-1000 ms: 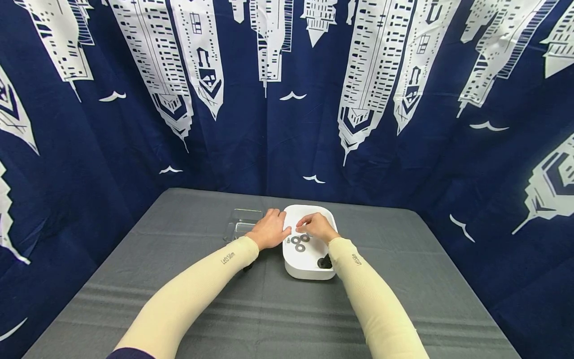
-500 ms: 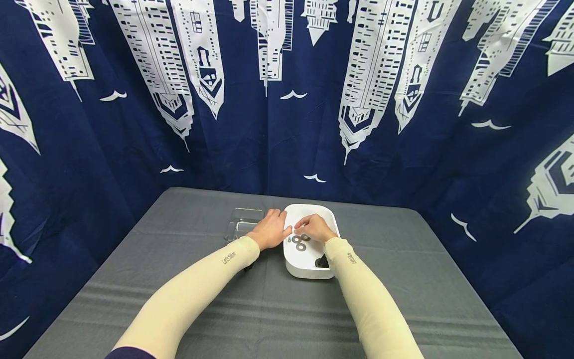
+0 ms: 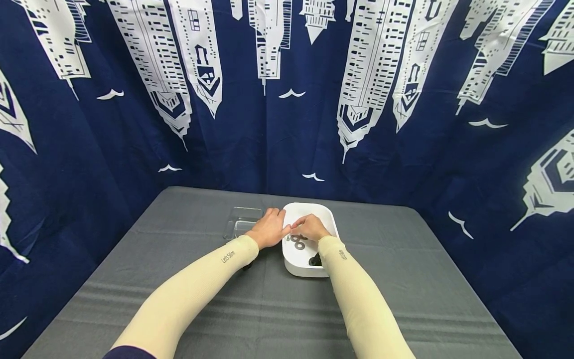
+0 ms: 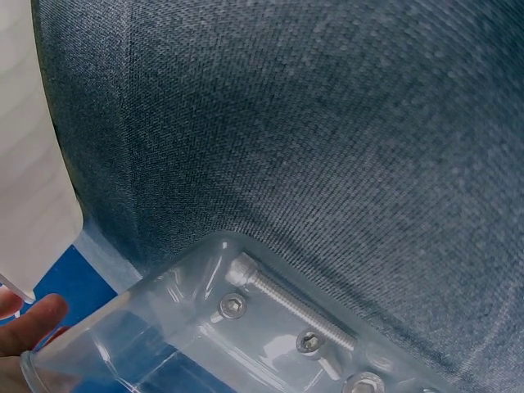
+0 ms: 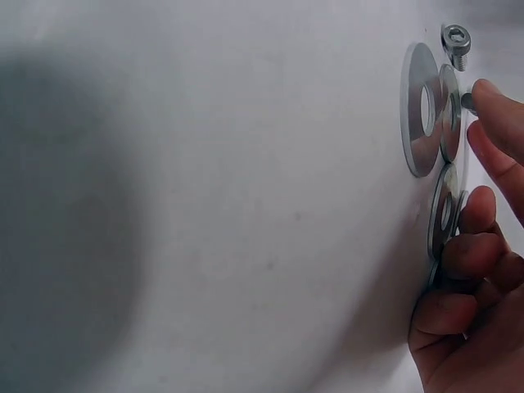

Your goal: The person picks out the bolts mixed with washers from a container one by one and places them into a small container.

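Observation:
A white box [image 3: 299,270] stands in front of me on the table. My left hand [image 3: 269,230] rests at its left rim, fingers extended and thumb spread along the edge. Inside the box, my right hand [image 3: 311,228] has moved up to the left wall beside the left thumb. In the right wrist view its thumb and forefinger pinch a small dark screw [image 5: 468,101], mostly hidden by the fingertips; the other fingers are curled. Several flat metal washers [image 5: 416,131] lie by these fingers, with a socket-head screw [image 5: 456,41] just beyond.
A clear plastic tray [image 4: 225,246] with several socket-head screws [image 4: 299,307] stands left of the box. Black parts [image 3: 315,260] lie in the box's near right corner. Something black [image 3: 246,266] shows beside the left forearm. Grey cloth [image 3: 224,319] covers the table; a patterned blue curtain hangs behind.
My right hand has shifted left inside the box, toward the left thumb, partly covering the washers. The left hand stays at the rim.

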The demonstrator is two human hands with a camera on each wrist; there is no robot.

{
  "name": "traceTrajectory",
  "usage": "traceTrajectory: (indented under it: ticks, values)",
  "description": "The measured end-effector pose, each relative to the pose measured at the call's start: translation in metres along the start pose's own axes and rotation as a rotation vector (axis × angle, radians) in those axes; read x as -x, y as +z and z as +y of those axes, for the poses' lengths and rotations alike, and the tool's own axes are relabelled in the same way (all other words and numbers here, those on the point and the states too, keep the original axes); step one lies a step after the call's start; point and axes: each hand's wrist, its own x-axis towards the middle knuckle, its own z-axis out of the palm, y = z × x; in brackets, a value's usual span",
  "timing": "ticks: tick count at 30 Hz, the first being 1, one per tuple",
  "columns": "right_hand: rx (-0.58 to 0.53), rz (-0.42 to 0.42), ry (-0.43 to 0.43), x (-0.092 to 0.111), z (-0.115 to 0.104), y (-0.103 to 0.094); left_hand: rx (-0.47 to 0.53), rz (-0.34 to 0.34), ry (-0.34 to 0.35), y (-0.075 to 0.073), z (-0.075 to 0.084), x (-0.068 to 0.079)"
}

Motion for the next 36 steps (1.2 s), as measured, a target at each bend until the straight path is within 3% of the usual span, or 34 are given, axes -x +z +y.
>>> traceTrajectory:
  ticks: [16,25,36]
  values:
    - [0.126,0.021,0.035,-0.0011,-0.0021,0.0023,-0.018,0.001,0.008,0.0063,-0.0021,-0.0037]
    - [0.123,0.008,0.031,-0.0035,-0.0027,0.0013,-0.042,0.047,0.028,0.0040,-0.0008,-0.0012]
    - [0.116,0.016,0.041,-0.0041,-0.0033,0.0043,-0.037,0.009,-0.013,0.0028,0.0000,-0.0007]
